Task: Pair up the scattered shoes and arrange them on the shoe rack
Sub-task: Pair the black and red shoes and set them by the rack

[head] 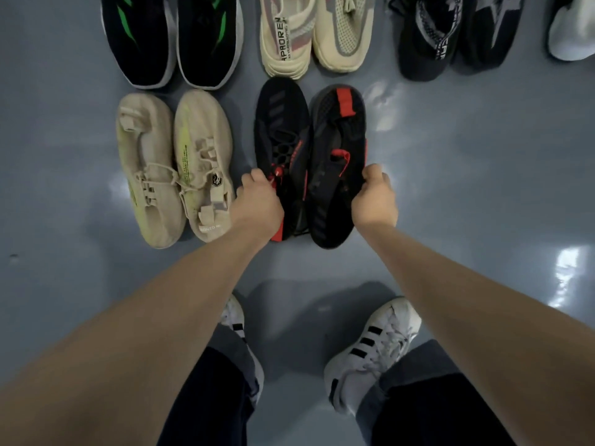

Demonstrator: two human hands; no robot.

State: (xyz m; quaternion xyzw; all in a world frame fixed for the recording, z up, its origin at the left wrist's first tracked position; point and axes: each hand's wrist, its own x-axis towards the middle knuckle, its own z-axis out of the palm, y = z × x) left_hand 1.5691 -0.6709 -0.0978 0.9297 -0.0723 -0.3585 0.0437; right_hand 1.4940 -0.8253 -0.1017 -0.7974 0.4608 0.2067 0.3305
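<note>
Two black shoes with red accents lie side by side on the grey floor, pointing opposite ways. My left hand [257,201] grips the left black-and-red shoe [281,130] at its laces. My right hand [375,197] grips the outer edge of the right black-and-red shoe [338,136]. To their left lies a beige pair [174,165], toes pointing opposite ways. Farther back stand a black-and-green pair [170,40], a cream pair [315,33] and a black-and-white pair [450,33]. No shoe rack is in view.
A white shoe [570,30] shows at the top right edge. My own feet in white striped sneakers [370,352] stand just below the black-and-red shoes. Glossy grey floor [483,188] spreads to the right and left.
</note>
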